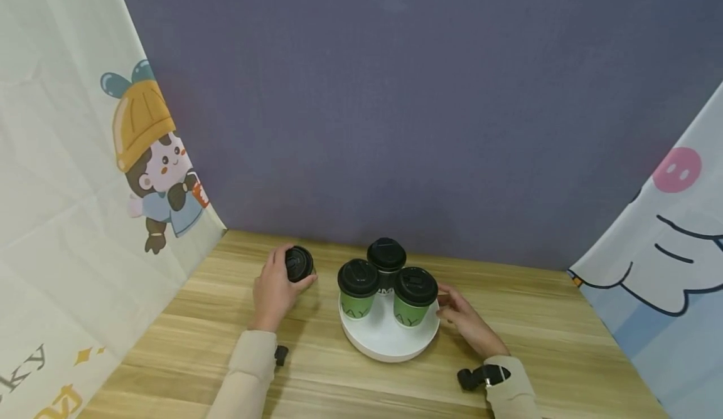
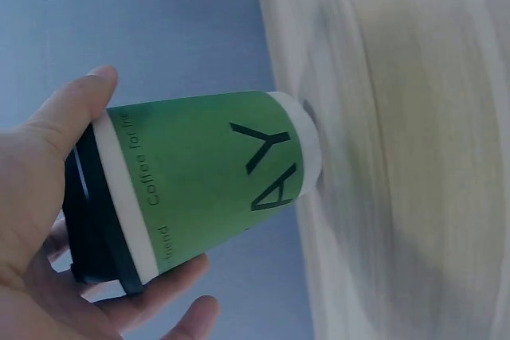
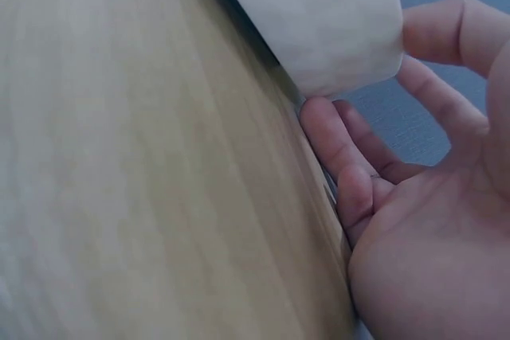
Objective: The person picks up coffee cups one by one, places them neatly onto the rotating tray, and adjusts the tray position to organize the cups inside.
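My left hand holds a green paper coffee cup by its black lid, thumb on one side and fingers on the other. The cup stands upright with its base at the tabletop; whether it touches cannot be told. To its right is a round white stand bearing three lidded cups: a green one at front left, another green one at front right, and a dark one behind. The fingers of my right hand touch the stand's right edge, its side close in the right wrist view.
The wooden table ends at a dark grey-blue backdrop. Printed cloths hang at the left and right. Each wrist wears a black strap-mounted device, the right one fully visible.
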A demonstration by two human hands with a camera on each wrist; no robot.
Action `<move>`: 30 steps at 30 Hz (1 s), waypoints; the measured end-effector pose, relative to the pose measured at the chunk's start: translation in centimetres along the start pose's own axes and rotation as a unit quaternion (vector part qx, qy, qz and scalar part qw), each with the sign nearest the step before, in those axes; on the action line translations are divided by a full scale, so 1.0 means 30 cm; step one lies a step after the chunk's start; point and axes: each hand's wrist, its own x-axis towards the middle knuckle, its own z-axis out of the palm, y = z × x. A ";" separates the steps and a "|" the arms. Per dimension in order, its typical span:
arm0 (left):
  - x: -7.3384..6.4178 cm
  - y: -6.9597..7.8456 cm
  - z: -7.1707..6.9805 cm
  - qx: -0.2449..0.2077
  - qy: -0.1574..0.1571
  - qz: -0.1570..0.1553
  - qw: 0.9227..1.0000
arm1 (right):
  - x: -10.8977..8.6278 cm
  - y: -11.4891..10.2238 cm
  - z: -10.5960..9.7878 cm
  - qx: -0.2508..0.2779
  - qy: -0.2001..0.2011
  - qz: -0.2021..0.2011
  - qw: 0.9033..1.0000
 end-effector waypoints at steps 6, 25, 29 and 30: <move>-0.005 0.001 -0.009 0.007 -0.016 -0.004 1.000 | 0.000 0.001 0.009 0.002 0.006 0.003 1.000; -0.002 0.042 -0.063 0.018 -0.037 0.021 0.999 | 0.005 0.006 0.001 0.001 0.010 0.015 1.000; -0.005 0.072 -0.093 0.027 -0.049 0.029 0.998 | 0.000 0.007 -0.002 0.004 0.007 0.006 1.000; -0.006 0.081 -0.100 0.028 -0.052 0.031 0.998 | -0.002 0.007 -0.002 0.006 0.009 0.004 1.000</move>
